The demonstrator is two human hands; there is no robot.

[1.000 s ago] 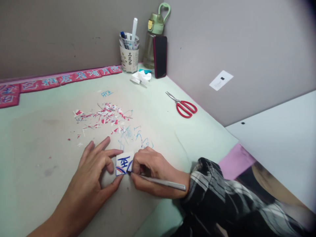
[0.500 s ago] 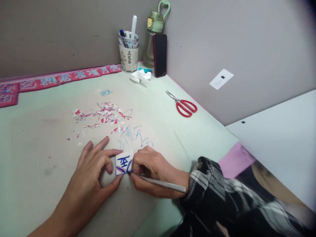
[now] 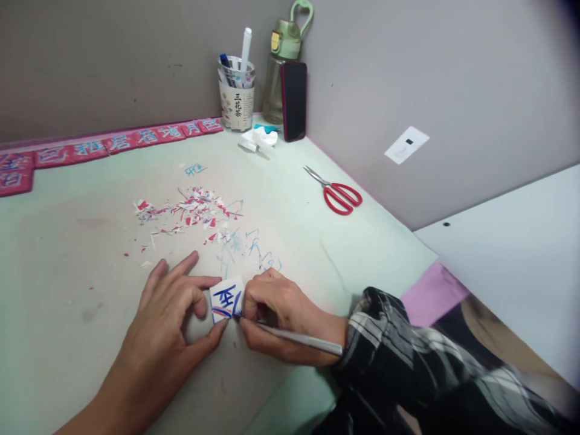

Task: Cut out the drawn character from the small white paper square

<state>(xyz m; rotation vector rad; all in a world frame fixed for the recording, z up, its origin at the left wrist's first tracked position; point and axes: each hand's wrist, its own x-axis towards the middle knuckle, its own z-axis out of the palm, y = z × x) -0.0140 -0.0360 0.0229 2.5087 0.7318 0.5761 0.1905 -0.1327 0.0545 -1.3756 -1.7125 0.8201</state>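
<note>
A small white square block [image 3: 220, 296] lies on the tabletop, marked with dark blue strokes like a written character and a reddish line near its lower edge. My left hand [image 3: 179, 308] steadies it between index finger and thumb at its top and bottom edges, other fingers spread on the table. In my right hand [image 3: 283, 311] is a slim silver-handled craft knife [image 3: 308, 340], gripped like a pen. Its tip meets the block's lower right corner, partly covered by my fingers.
Red and white shavings [image 3: 194, 211] lie beyond my hands. Red-handled scissors [image 3: 339, 196] rest to the right. At the back stand a cup of pens [image 3: 236, 106], a green bottle [image 3: 274, 84] and a phone [image 3: 294, 103], near crumpled tissue [image 3: 260, 139]. Red character tiles [image 3: 122, 142] line the wall.
The white block has turned slightly and shifted a little left, with my left fingers moving along with it. The knife tip stays at its lower right corner.
</note>
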